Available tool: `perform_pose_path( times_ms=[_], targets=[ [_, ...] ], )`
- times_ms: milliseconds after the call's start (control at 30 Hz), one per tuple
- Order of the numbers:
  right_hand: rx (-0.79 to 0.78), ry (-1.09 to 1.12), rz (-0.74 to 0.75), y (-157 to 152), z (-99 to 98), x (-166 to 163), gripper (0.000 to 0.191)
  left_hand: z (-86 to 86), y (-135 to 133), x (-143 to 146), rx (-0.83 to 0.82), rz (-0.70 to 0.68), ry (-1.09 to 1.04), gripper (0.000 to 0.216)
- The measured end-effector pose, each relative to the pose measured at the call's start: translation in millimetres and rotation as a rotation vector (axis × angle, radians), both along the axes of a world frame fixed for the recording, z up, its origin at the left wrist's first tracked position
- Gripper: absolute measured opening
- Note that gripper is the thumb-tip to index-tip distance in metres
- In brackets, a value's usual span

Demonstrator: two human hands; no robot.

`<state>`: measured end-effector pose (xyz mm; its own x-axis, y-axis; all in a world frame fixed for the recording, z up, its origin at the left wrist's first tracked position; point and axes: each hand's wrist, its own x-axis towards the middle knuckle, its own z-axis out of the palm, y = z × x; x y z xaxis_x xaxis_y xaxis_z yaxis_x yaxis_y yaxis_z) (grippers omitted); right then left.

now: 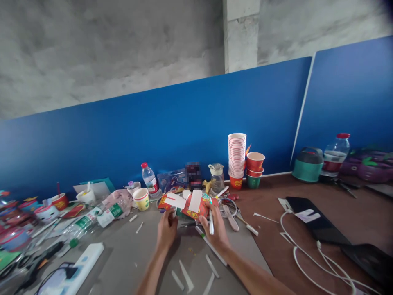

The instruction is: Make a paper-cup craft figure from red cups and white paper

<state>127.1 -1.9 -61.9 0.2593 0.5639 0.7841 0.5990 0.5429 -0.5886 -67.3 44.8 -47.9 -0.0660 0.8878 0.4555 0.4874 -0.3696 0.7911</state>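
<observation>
My left hand point(166, 230) and my right hand point(215, 229) both grip a red printed paper piece point(190, 203) with white flaps, held just above the grey mat point(132, 262). My left hand pinches its lower left edge. My right hand holds its right side and also has a white pen-like stick point(211, 223) tucked between the fingers. Several white paper strips point(186, 276) lie on the mat below my hands.
A tall stack of paper cups point(236, 157) and loose red and green cups point(254, 168) stand by the blue partition point(172, 127). Water bottles point(150, 179), small cups, scissors and craft clutter fill the left. A black tablet point(316, 221) and white cables point(310, 254) lie on the right.
</observation>
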Motion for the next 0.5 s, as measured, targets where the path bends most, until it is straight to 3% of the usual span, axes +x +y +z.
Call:
perform_pose_path(
  times_ms=[267, 367, 500],
  targets=[
    [0.003, 0.007, 0.031, 0.9, 1.4, -1.5, 0.037, 22.9, -16.2, 7.3, -0.084, -0.27, -0.367, 0.023],
    [-0.011, 0.009, 0.032, 1.2, 2.9, -1.0, 0.039, 24.7, -18.2, 6.9, -0.131, -0.392, -0.393, 0.032],
    [-0.019, 0.02, 0.043, 1.8, 2.7, -0.1, 0.039, 29.0, -21.1, 5.3, -0.154, -0.401, -0.35, 0.04]
  ],
)
